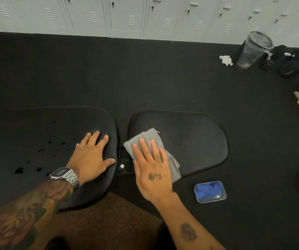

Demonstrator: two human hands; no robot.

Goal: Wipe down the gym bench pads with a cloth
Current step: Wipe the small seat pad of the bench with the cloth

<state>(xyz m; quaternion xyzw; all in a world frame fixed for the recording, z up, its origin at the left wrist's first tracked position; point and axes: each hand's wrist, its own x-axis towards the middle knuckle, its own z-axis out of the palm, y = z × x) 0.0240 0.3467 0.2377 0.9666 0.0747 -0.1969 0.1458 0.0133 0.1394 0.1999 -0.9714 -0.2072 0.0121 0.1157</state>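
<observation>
Item: grey cloth [156,148], lying on the near left part of the right bench pad [190,141], pinned flat under my right hand [152,170], fingers spread, not curled round it. My left hand [91,156]: palm down, open, resting on the left bench pad [46,141], holding nothing. Blue-filled plastic box [210,191]: on floor, near right.

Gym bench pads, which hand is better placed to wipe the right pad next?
The right hand. It lies flat on the grey cloth, pressing it on the right pad. The left hand rests bare on the left pad, with no cloth under it.
</observation>
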